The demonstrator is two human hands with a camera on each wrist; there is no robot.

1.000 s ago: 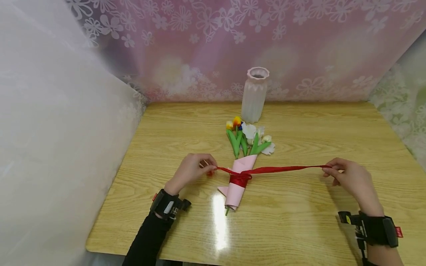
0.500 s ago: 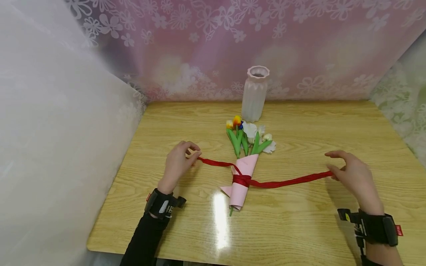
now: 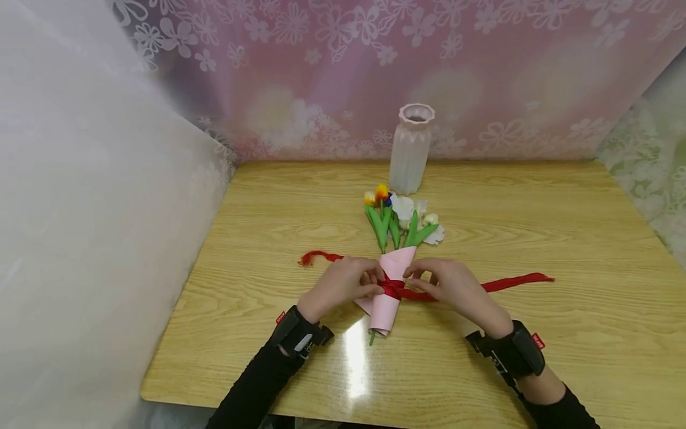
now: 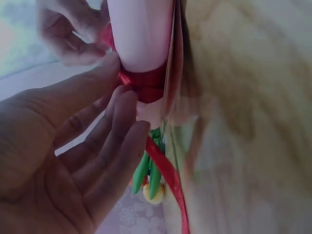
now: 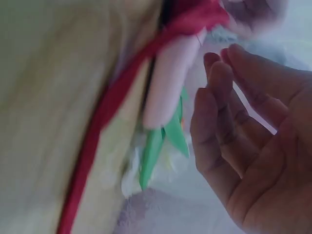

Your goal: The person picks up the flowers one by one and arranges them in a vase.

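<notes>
A bouquet of artificial flowers (image 3: 403,208) lies on the table, its stems rolled in pink paper (image 3: 383,314). Round the paper runs a red ribbon (image 3: 517,282), crossed at the front, with one tail out to each side. My left hand (image 3: 343,281) pinches the ribbon by the crossing, between thumb and forefinger; the left wrist view shows the wrapped band (image 4: 148,83) right at those fingertips. From the right, my right hand (image 3: 455,289) comes close to the paper and crossing, fingers bent and thumb apart. In the right wrist view the ribbon tail (image 5: 97,126) runs free of that hand.
A pale ribbed vase (image 3: 409,155) with a scalloped rim stands upright behind the flowers. The wooden table (image 3: 257,202) meets a pink floral backdrop (image 3: 321,89) at the back and a white sheet (image 3: 96,208) on the left.
Both hands have let go of the outer ribbon ends and moved inward to the crossing. The ribbon tails now lie on the table at either side. The crossing sits against the paper.
</notes>
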